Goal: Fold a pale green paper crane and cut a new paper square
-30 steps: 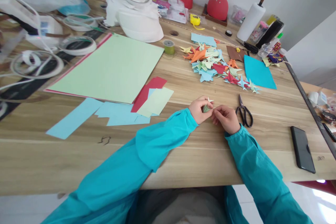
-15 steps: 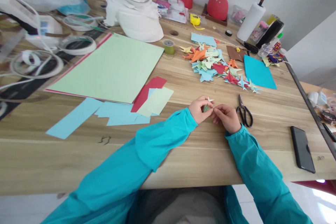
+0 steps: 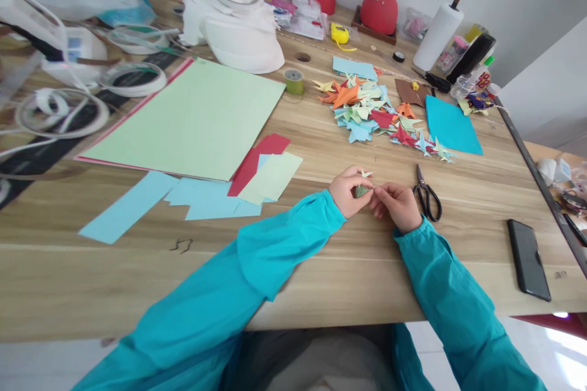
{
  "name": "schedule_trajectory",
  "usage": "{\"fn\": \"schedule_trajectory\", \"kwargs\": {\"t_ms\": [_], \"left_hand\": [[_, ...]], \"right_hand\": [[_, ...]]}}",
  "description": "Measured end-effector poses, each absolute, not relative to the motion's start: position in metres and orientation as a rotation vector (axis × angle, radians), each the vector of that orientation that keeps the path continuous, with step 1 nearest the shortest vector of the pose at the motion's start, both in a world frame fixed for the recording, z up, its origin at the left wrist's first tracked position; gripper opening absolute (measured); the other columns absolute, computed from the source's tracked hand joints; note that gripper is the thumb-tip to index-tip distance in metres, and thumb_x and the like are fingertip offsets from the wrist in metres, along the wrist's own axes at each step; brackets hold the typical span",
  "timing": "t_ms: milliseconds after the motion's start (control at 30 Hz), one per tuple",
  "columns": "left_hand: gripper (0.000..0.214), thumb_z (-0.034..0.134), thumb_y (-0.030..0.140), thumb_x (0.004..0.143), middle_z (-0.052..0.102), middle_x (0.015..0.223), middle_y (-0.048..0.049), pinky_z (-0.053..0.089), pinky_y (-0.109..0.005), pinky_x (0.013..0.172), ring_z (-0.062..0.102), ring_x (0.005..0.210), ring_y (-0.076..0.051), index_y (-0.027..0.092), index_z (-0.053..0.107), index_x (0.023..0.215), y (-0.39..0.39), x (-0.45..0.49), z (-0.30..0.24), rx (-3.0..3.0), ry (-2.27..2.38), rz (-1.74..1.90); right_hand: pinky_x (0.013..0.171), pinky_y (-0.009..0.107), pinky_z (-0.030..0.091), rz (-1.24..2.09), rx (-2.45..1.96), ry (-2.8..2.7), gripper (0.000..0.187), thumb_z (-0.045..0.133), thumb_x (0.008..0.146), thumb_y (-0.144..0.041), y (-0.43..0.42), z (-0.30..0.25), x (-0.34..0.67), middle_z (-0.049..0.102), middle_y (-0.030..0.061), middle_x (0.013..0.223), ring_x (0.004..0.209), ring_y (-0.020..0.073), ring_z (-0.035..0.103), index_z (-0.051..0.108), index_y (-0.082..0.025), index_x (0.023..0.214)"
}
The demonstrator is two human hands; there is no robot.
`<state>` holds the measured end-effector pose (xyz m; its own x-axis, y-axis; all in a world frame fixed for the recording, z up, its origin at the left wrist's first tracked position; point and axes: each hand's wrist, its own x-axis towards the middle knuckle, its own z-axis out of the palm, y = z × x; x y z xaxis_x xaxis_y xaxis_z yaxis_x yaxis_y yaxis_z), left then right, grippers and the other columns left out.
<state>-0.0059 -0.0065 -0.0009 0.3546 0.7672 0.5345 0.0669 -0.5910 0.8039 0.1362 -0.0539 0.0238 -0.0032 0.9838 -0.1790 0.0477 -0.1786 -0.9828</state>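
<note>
Folded pale-green paper (image 3: 361, 191), one — I see left hand (image 3: 347, 193), fingers gripping it; right hand (image 3: 398, 204), fingertips pinching its edge.

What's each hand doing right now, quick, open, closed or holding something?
Left hand: closed, holding a small pale green folded paper piece.
Right hand: pinched closed at that piece's edge; whether it grips it can't be told.

scissors (image 3: 421, 186) btwn hands (image 3: 398, 204) & phone (image 3: 528, 259)

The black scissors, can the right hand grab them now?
Probably yes: the black scissors lie close beside the right hand with nothing on top, but it looks busy pinching the pale green folded paper.
</note>
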Motion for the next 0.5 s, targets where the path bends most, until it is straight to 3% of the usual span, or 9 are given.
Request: {"fn": "schedule_trajectory", "kwargs": {"t_ms": [500], "left_hand": [[0.003,0.064,0.018,0.064,0.062,0.09,-0.0087,0.051,-0.029,0.075,0.063,0.087,-0.018,0.015,0.062,0.065,-0.0063,-0.0052,-0.0029,1.904,0.826,1.236]], "right_hand": [[0.037,0.019,0.043,1.193,-1.349,-1.277,0.032,0.06,0.074,-0.046,-0.055,0.0212,0.1334,0.058,-0.0019,0.049,0.038,0.0083,0.053,0.057,-0.015,0.07]]}}
